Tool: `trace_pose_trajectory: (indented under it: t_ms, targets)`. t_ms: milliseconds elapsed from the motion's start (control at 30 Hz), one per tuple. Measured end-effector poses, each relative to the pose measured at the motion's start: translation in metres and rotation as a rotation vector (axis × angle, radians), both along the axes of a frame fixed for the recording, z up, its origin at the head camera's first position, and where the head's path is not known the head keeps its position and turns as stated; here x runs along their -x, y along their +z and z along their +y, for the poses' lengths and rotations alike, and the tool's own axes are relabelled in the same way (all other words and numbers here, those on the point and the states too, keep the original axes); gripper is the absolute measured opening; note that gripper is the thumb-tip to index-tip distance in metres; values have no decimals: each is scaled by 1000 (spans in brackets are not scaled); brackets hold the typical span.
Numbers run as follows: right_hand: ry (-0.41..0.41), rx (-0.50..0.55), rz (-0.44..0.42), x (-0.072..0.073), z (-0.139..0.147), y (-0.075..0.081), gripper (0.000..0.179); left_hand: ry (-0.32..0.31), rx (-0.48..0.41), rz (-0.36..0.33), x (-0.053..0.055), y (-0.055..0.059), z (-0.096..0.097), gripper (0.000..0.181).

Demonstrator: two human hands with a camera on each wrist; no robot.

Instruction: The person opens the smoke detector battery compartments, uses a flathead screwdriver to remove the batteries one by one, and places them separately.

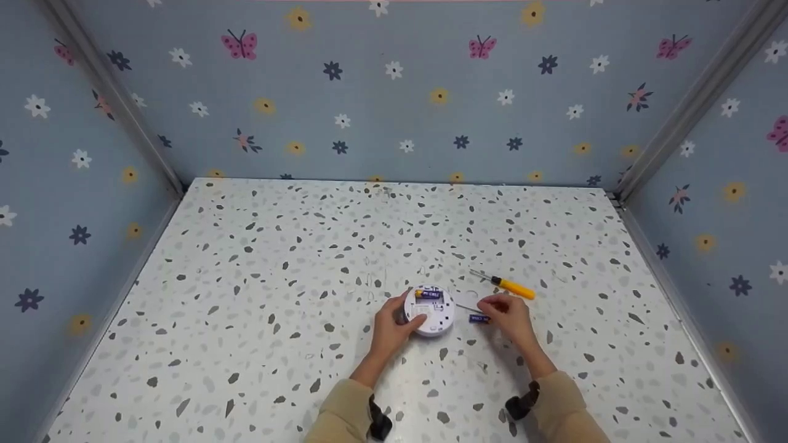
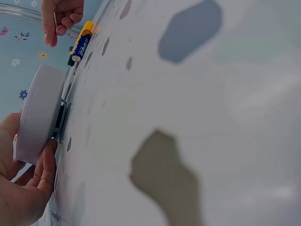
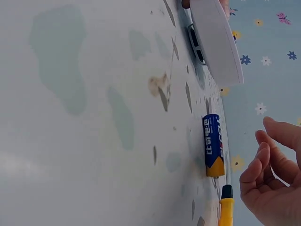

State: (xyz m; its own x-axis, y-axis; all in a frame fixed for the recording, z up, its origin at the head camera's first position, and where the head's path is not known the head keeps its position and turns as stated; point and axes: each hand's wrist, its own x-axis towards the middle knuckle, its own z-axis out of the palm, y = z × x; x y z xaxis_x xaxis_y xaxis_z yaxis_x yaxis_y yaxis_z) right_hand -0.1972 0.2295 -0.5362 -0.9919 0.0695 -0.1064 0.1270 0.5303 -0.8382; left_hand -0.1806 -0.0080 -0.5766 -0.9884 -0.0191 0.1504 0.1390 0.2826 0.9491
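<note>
My left hand (image 1: 391, 329) grips a round white device (image 1: 434, 320), like a smoke alarm, with its battery compartment facing up. One blue battery with a yellow end (image 1: 429, 294) sits in that compartment. A second blue battery (image 3: 214, 143), also yellow at one end, lies on the table between the device and the right hand. Just above it, my right hand (image 1: 508, 317) has thumb and forefinger pinched together. In the left wrist view a thin pale piece (image 2: 55, 19) shows between those fingertips; I cannot tell its kind. A slim metal shaft (image 1: 470, 308) runs from the device's edge towards this hand.
A screwdriver with a yellow handle (image 1: 516, 289) lies beyond the right hand, its tip pointing left. The speckled white table (image 1: 277, 277) is bounded by flower-patterned walls (image 1: 394, 92) at the back and both sides.
</note>
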Motion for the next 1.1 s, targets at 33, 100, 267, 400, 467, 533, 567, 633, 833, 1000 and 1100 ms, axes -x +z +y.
trace_pose_trajectory:
  t_ms: [33,100,267,400,467,533,567,633,833,1000,1100]
  targets:
    - [-2,4,5,0,-3,1,18,0,2,5,0,0,0,62]
    - [0,5,28,2,-9,3,16,-1,2,18,0,0,0,62]
    - [14,17,76,5,-23,6,13,-12,-16,39,-1,2,0,60]
    - [32,27,87,8,-32,6,11,-13,-20,41,-1,3,-1,60]
    - [43,30,99,10,-36,5,11,-11,-19,41,-1,3,-1,60]
    - [51,32,103,12,-39,5,10,-12,-22,42,0,3,0,60]
    - [55,31,102,13,-41,5,10,-11,-22,43,0,2,0,60]
    - [62,38,97,16,-45,5,10,-10,-20,46,0,2,0,60]
    - [90,34,116,21,-55,6,9,-4,-4,62,0,3,0,59]
    - [111,13,125,26,-63,4,8,-6,3,43,0,2,0,60]
    - [139,19,154,28,-67,4,8,-6,6,33,0,1,-1,60]
